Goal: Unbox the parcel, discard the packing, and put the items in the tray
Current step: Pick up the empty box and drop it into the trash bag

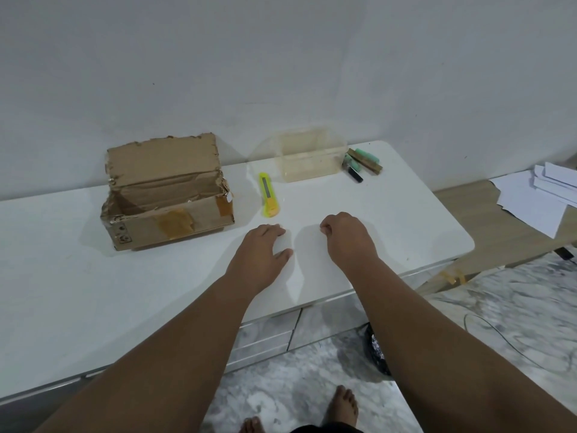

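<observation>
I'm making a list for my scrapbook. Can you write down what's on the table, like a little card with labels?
table: white, against a wall
box: brown cardboard, lid flap up, looks empty inside, torn tape on its front
cutter: yellow, lying flat between the box and the tray
tray: clear plastic, looks empty
small items: green and dark pieces lying right of the tray, not in it
left hand: resting on the table, holding nothing
right hand: resting on the table, fingers curled
</observation>
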